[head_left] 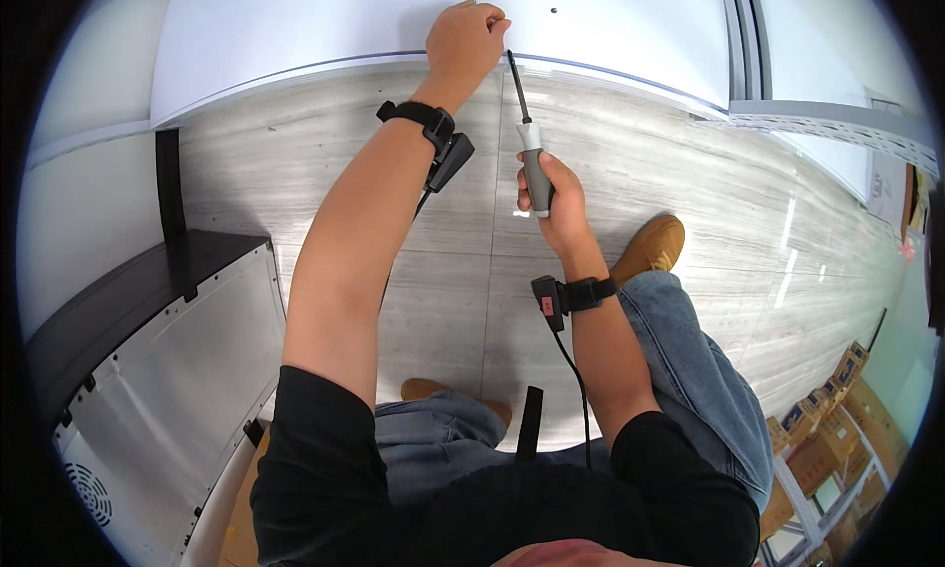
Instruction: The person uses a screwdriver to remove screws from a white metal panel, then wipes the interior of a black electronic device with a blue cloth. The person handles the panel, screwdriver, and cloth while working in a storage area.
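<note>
My right hand is wrapped round the grey handle of a screwdriver. Its dark shaft points away from me, and the tip reaches the front edge of a white tabletop. Just left of that tip, my left hand is over the tabletop with its fingers pinched together; whatever they hold, if anything, is too small to make out. Beyond the hands, a few small dark pieces that look like screws lie on the white surface. Each wrist wears a black strap with a small box and a cable.
To the left stands a black-framed metal cabinet with a round vent. Grey metal rails and a perforated beam are at the right. Cardboard boxes sit on a rack at lower right. My feet rest on a grey tiled floor.
</note>
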